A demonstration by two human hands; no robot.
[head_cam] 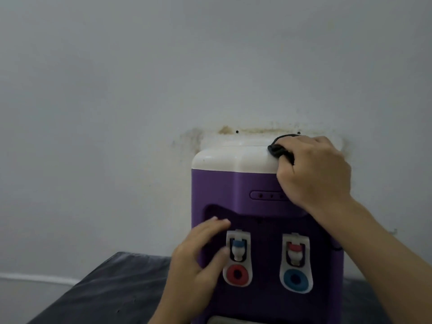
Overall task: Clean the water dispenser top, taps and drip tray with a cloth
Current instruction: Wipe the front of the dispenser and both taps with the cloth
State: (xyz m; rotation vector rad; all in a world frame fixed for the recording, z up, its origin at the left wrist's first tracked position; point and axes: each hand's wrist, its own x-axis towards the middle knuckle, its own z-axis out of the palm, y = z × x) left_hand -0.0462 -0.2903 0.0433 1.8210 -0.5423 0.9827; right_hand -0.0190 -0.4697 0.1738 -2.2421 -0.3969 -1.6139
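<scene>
Dark table (112, 288) against the wall, purple water dispenser (233, 190) upright on it.

Light: dim, flat, cool grey cast.
Shadows: soft, faint on the wall (117, 90) around the water dispenser (257, 188).
Glare: mild sheen on the dispenser's white top.
Focus: soft overall; fingers left of the dispenser's taps blurred.
</scene>
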